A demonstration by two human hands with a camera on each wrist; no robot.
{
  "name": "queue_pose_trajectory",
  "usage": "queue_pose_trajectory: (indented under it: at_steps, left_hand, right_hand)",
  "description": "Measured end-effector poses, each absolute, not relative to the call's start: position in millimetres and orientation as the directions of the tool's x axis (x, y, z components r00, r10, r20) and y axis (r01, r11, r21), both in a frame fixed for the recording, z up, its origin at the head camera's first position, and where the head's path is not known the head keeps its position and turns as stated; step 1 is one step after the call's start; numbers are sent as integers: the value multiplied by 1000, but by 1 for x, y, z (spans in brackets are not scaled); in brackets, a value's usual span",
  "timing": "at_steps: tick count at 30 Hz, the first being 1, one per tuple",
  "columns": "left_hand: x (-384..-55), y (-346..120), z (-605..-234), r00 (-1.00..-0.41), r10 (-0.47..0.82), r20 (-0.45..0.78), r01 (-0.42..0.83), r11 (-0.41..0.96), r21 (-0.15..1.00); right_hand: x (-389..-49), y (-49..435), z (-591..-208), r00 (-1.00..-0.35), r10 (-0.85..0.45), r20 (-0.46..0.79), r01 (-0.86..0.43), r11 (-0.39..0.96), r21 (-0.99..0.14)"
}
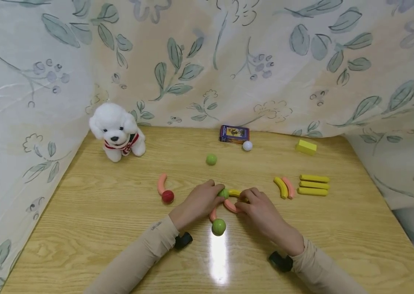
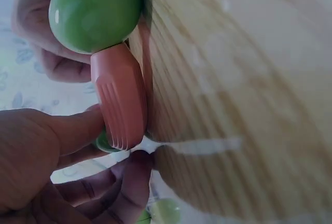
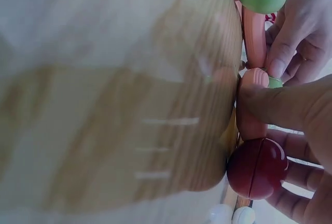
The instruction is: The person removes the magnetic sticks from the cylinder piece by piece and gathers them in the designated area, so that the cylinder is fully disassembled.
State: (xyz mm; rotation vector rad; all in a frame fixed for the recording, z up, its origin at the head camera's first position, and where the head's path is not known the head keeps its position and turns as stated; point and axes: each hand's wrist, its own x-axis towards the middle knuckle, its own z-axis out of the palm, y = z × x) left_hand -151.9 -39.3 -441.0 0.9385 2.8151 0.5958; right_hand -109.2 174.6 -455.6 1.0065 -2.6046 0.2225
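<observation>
My left hand (image 1: 200, 202) pinches a green ball (image 1: 223, 193) between thumb and fingers. From that ball a pink curved rod (image 2: 120, 97) runs toward me to a second green ball (image 1: 219, 227). My right hand (image 1: 260, 212) holds another pink curved rod (image 1: 230, 206), its thumb lying along it in the right wrist view. That rod's inner end meets the pinched ball. At its outer end sits a red ball (image 3: 257, 168), with the right fingers behind it; the hand hides this ball in the head view. A yellow curved rod (image 1: 235, 192) lies just beyond, partly hidden.
To the left lies a pink curved rod with a red ball (image 1: 168, 197). A green ball (image 1: 211, 159), white ball (image 1: 247, 145) and small box (image 1: 234, 134) lie behind. Yellow sticks (image 1: 313, 184), curved rods (image 1: 281, 188) and a yellow block (image 1: 306, 147) are right; a plush dog (image 1: 116, 130) sits back left.
</observation>
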Motion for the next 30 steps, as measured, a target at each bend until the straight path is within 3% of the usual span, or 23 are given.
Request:
queue_pose_trajectory:
  at_steps: [6, 12, 20, 26, 30]
  left_hand:
    - [-153, -36, -441, -805, 592, 26, 539, 713, 448]
    - [-154, -38, -440, -808, 588, 37, 545, 722, 426]
    - [-156, -37, -442, -817, 577, 6, 512, 720, 469]
    - [-142, -41, -433, -871, 492, -3, 448, 796, 408]
    - [-122, -42, -426, -828, 561, -30, 516, 781, 352]
  right_hand:
    - [-110, 175, -453, -689, -626, 365, -688, 724, -55]
    - [-110, 178, -452, -670, -659, 341, -722, 685, -96]
    - [-107, 186, -452, -700, -662, 268, -711, 681, -173]
    - [-106, 189, -453, -700, -666, 257, -713, 670, -207]
    - [-107, 191, -451, -691, -669, 274, -722, 656, -219]
